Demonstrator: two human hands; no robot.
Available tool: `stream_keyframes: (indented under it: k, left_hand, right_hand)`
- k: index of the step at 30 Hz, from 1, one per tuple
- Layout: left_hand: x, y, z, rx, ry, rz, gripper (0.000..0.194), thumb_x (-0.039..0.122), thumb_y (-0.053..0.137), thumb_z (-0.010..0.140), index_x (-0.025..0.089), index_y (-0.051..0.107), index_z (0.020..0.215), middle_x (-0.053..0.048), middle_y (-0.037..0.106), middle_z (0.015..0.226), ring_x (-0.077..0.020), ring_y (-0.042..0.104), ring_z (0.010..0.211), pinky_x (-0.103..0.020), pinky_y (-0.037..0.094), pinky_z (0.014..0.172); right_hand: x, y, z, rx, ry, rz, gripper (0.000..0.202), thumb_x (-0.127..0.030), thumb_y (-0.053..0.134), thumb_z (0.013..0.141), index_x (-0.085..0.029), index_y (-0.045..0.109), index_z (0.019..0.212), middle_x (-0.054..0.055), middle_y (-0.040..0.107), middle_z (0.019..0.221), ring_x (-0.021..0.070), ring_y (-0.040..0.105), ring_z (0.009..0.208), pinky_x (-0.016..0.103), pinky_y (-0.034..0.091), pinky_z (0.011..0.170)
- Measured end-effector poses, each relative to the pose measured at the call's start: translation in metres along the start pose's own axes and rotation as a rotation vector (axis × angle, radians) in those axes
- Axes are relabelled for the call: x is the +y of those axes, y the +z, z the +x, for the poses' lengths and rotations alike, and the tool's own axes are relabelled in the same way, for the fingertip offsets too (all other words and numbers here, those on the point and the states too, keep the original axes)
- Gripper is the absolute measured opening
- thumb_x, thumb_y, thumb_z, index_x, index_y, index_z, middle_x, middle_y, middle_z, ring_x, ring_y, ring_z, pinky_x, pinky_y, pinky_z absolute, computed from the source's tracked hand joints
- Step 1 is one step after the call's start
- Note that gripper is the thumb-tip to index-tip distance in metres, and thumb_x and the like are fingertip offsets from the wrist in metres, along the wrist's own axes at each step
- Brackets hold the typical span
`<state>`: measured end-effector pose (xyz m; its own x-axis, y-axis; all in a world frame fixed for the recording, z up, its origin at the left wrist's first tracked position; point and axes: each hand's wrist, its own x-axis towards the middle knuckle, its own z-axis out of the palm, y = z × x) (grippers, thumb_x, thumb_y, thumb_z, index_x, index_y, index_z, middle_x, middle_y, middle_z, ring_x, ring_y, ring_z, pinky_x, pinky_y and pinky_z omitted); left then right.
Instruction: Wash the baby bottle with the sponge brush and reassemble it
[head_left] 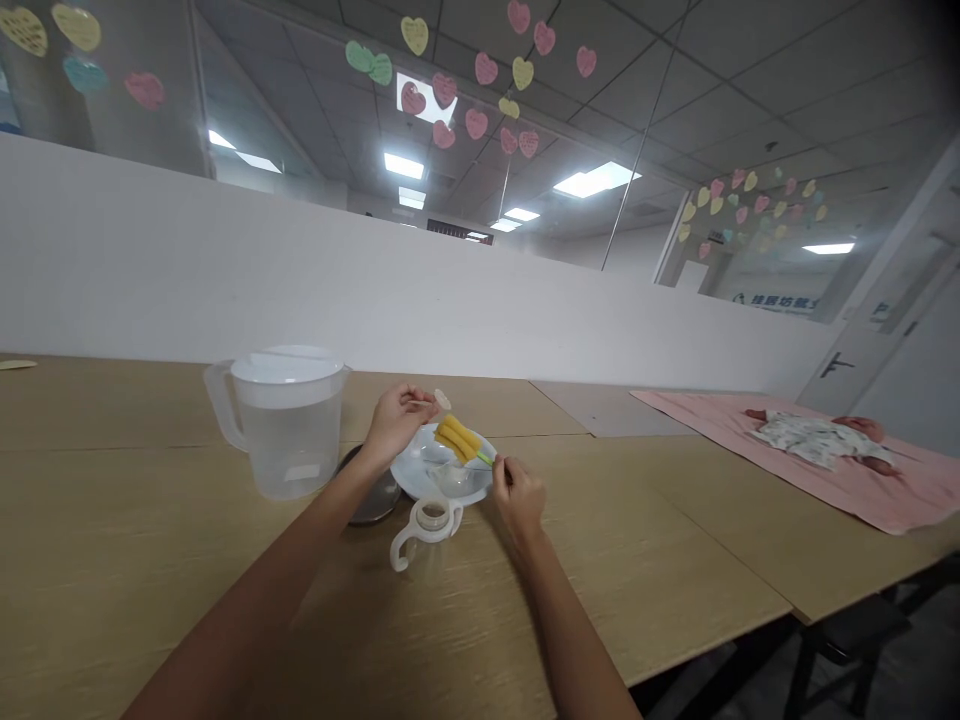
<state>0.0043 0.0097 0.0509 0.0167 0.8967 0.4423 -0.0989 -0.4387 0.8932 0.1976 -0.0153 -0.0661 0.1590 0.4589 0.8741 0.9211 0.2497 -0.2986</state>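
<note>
Yellow sponge-head brush w/ green handle [457,440] is over white round basin [406,474] on tan worktop [630,570], R hand [519,492] gripping its handle; L hand [400,420] pinches small translucent round piece [442,400] nr brush.

We look from the wearer's head, behind and above the fingers [504,474], facing forward across the table [622,535]; our wide view has them nearby, just below its middle, the wall [465,315] beyond them.
</note>
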Motion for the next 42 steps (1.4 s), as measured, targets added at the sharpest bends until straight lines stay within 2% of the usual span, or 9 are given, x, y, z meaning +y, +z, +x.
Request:
stream_keyframes:
  k: [4, 6, 12, 15, 23, 31, 34, 38, 42]
  left_hand:
    - [-0.011, -0.011, 0.004, -0.145, 0.202, 0.523, 0.009, 0.017, 0.059, 0.065, 0.019, 0.052, 0.06, -0.002, 0.066, 0.075, -0.0178, 0.059, 0.073, -0.026, 0.041, 0.068]
    - [-0.016, -0.015, 0.004, -0.227, 0.245, 0.737, 0.011, 0.01, 0.054, 0.066, 0.02, 0.054, 0.06, -0.002, 0.066, 0.073, -0.0184, 0.058, 0.072, -0.026, 0.037, 0.067]
    - [-0.026, -0.021, 0.0, -0.498, 0.211, 0.986, 0.019, 0.002, 0.048, 0.063, 0.02, 0.055, 0.058, -0.001, 0.06, 0.064, -0.016, 0.05, 0.062, -0.025, 0.027, 0.059]
    - [-0.032, -0.025, -0.001, -0.559, 0.184, 0.993, 0.019, 0.002, 0.047, 0.059, 0.02, 0.054, 0.055, 0.0, 0.057, 0.059, -0.0148, 0.046, 0.056, -0.025, 0.025, 0.056]
    - [-0.052, -0.034, 0.001, -0.615, 0.115, 0.938, 0.021, 0.001, 0.046, 0.05, 0.02, 0.054, 0.052, 0.002, 0.056, 0.058, -0.0126, 0.044, 0.053, -0.024, 0.023, 0.053]
    - [-0.057, -0.036, 0.004, -0.672, -0.034, 0.808, 0.011, 0.012, 0.05, 0.052, 0.02, 0.057, 0.053, 0.002, 0.06, 0.057, -0.0135, 0.05, 0.056, -0.022, 0.031, 0.053]
    - [-0.054, -0.036, 0.008, -0.696, -0.094, 0.724, 0.005, 0.02, 0.055, 0.054, 0.019, 0.058, 0.058, 0.001, 0.06, 0.057, -0.0145, 0.052, 0.057, -0.022, 0.035, 0.054]
    - [-0.042, -0.042, 0.016, -0.698, -0.142, 0.637, 0.014, 0.029, 0.059, 0.055, 0.018, 0.057, 0.063, 0.0, 0.062, 0.062, -0.0159, 0.056, 0.062, -0.024, 0.04, 0.057]
    - [-0.008, -0.05, 0.016, -0.656, -0.166, 0.542, 0.023, 0.033, 0.066, 0.056, 0.016, 0.053, 0.067, -0.002, 0.064, 0.072, -0.0154, 0.057, 0.068, -0.025, 0.044, 0.062]
  right_hand:
    - [0.006, 0.0, 0.001, 0.048, 0.127, -0.029, 0.05, -0.038, 0.028, 0.093, -0.016, 0.054, 0.057, 0.002, 0.054, 0.053, 0.0091, 0.041, 0.047, 0.024, 0.024, 0.051]
    - [0.007, 0.0, 0.002, 0.046, 0.155, -0.03, 0.051, -0.04, 0.027, 0.093, -0.016, 0.054, 0.057, 0.002, 0.054, 0.053, 0.0093, 0.041, 0.047, 0.024, 0.023, 0.051]
    - [0.007, -0.001, 0.002, 0.038, 0.195, -0.019, 0.054, -0.044, 0.025, 0.093, -0.016, 0.055, 0.057, 0.003, 0.055, 0.054, 0.0102, 0.042, 0.048, 0.025, 0.023, 0.051]
    - [0.007, 0.0, 0.002, 0.042, 0.207, -0.02, 0.055, -0.045, 0.025, 0.093, -0.016, 0.057, 0.058, 0.004, 0.056, 0.055, 0.0104, 0.042, 0.048, 0.024, 0.022, 0.05]
    - [0.009, 0.0, 0.002, 0.042, 0.213, -0.023, 0.054, -0.044, 0.026, 0.093, -0.016, 0.056, 0.057, 0.004, 0.057, 0.055, 0.01, 0.041, 0.048, 0.024, 0.022, 0.051]
    - [0.007, -0.002, 0.003, 0.019, 0.211, -0.02, 0.056, -0.043, 0.024, 0.093, -0.015, 0.056, 0.057, 0.005, 0.056, 0.054, 0.0105, 0.041, 0.048, 0.024, 0.022, 0.051]
    - [0.007, -0.001, 0.003, 0.016, 0.209, -0.016, 0.055, -0.042, 0.025, 0.093, -0.015, 0.056, 0.057, 0.005, 0.057, 0.055, 0.0106, 0.042, 0.049, 0.024, 0.023, 0.052]
    - [0.008, 0.0, 0.002, 0.01, 0.242, -0.013, 0.054, -0.044, 0.026, 0.092, -0.015, 0.056, 0.057, 0.005, 0.057, 0.055, 0.0102, 0.042, 0.048, 0.024, 0.022, 0.051]
    - [0.009, 0.0, 0.002, 0.007, 0.255, -0.019, 0.054, -0.044, 0.027, 0.092, -0.015, 0.057, 0.058, 0.005, 0.059, 0.057, 0.0098, 0.042, 0.049, 0.024, 0.022, 0.052]
